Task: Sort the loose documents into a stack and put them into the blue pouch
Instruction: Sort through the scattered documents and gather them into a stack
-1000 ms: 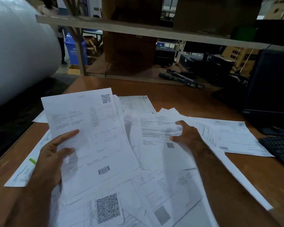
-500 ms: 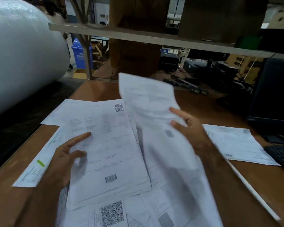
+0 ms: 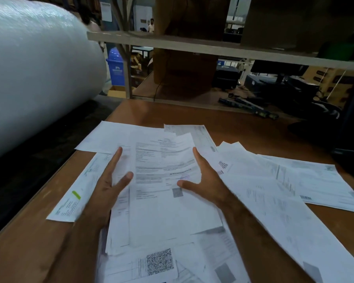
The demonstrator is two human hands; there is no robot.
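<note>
A wooden desk (image 3: 243,127) bears loose papers (image 3: 274,190) — right of the stack (image 3: 161,201). The left hand (image 3: 106,186) and right hand (image 3: 204,180), fingers straight, press the stack's sides — no pouch in view.

Brown desk (image 3: 243,127) under dim shelf (image 3: 213,49)
</note>
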